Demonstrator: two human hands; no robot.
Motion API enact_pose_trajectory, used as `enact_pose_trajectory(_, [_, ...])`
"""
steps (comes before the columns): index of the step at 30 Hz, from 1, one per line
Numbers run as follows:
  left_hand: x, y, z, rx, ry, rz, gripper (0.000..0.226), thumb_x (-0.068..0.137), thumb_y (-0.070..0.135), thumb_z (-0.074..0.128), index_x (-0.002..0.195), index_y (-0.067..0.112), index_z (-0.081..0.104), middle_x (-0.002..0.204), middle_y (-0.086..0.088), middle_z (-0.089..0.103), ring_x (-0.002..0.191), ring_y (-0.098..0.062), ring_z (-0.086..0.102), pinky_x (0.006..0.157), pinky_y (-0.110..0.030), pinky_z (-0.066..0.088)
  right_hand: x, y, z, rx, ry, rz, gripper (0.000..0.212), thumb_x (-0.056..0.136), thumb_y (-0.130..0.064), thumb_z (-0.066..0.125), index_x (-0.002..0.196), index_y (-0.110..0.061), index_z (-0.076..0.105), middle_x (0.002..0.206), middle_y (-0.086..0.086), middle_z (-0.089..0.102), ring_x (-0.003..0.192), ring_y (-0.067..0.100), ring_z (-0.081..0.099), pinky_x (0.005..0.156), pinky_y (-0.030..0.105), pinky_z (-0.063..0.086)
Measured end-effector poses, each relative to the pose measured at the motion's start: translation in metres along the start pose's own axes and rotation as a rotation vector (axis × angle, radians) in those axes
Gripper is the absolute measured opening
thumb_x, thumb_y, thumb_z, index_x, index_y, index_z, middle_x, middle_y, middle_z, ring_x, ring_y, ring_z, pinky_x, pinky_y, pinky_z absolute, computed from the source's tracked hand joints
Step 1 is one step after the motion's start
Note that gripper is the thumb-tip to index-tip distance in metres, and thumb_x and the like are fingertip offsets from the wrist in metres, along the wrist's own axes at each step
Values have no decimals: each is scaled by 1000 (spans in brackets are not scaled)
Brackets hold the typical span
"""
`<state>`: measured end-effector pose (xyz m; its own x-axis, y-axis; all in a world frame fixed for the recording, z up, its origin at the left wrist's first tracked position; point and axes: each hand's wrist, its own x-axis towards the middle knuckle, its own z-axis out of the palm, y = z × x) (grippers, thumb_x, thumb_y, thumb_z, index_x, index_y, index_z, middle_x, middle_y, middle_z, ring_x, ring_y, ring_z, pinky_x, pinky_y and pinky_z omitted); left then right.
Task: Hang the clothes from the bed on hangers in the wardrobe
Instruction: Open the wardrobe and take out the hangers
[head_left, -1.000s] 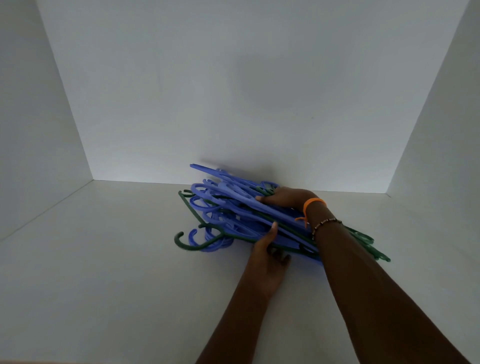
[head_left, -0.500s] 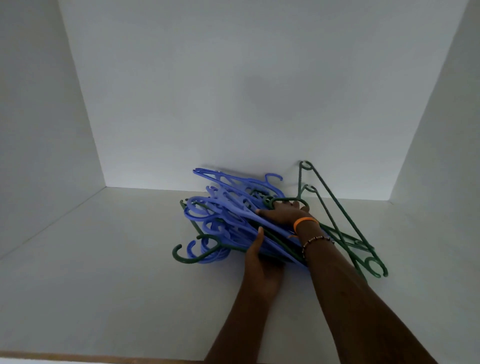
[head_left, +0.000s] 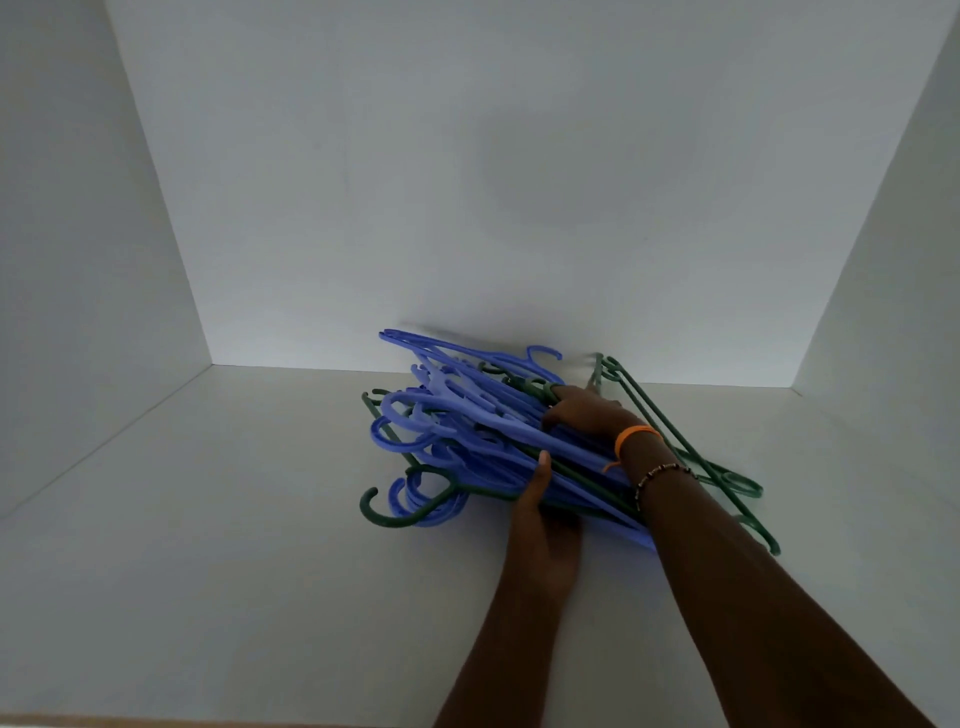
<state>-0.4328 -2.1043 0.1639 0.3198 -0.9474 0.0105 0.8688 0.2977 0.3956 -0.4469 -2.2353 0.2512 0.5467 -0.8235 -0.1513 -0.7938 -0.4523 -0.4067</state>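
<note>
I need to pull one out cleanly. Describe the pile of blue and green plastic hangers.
The pile of blue and green plastic hangers lies tangled on the white shelf near its back wall, hooks mostly pointing left. Blue ones dominate; green ones splay right. The left hand holds its near edge; the right hand grips it on top.

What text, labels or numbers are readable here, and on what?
None: no readable text anywhere in this view.
Blue hangers: no marks visible.
Green hangers: no marks visible.
Orange wristband and beaded bracelet: no lettering visible.
Shelf and its walls: plain white.
</note>
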Motion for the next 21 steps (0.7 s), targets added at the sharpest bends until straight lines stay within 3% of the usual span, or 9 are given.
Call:
enact_pose_trajectory(2, [1,4,-2,-15,1,-4,50,86,18,56,134,8,51,132,-21,55,128,-38,46,109,-53,33,-1,-1,3,-17,41,-6,28,79,-31,62,102,-18,56,118,15,56,115,37,48,101,51,36])
enact_pose_trajectory(4, [1,6,-4,-19,-10,1,49,86,14,55,135,9,50,132,-21,55,128,-38,46,107,-51,37,-5,-7,3,-68,-11,4,29,88,-28,54,113,-14,52,121,16,53,111,33,49,97,43,40])
enact_pose_trajectory(6, [1,7,-5,-5,-7,7,49,86,10,55,135,9,51,130,-21,57,125,-38,49,102,-48,43,-6,-15,3,-97,-100,54,29,95,-20,42,121,-6,46,113,16,52,88,24,51,84,34,39])
enact_pose_trajectory(8, [1,8,-6,25,3,10,49,87,10,55,136,8,50,130,-21,56,124,-37,50,99,-47,46,-1,-19,2,-114,-134,83,32,97,-19,38,125,-4,43,106,14,53,75,19,45,78,33,35])
enact_pose_trajectory(11, [1,12,-6,28,12,2,51,86,10,56,136,8,49,132,-22,55,122,-37,52,98,-46,48,7,-18,3,-39,-137,95,43,97,-29,41,133,-6,44,132,19,50,96,24,50,87,35,40])
enact_pose_trajectory(14, [-3,15,-3,3,11,-8,50,83,9,58,132,9,53,129,-21,57,116,-34,56,92,-43,52,10,-16,6,146,-142,131,59,93,-48,46,141,-15,36,148,7,34,127,32,40,102,42,36])
enact_pose_trajectory(16, [-5,16,-2,23,7,-15,47,80,8,63,126,9,58,126,-21,59,113,-34,59,91,-43,52,9,-17,8,299,-160,161,73,88,-60,49,146,-18,32,152,5,27,132,34,36,95,41,38])
enact_pose_trajectory(19, [-6,16,-4,87,-6,-26,54,75,6,70,127,5,57,124,-22,60,114,-36,58,98,-48,48,5,-19,6,246,-165,162,84,77,-73,51,143,-23,37,150,6,32,128,33,41,95,44,42])
enact_pose_trajectory(21, [-7,21,-3,79,-29,-11,52,80,10,68,130,6,55,125,-21,60,117,-36,56,102,-51,43,8,-15,6,246,-217,182,106,58,-87,55,144,-28,36,149,3,34,126,34,43,94,43,43])
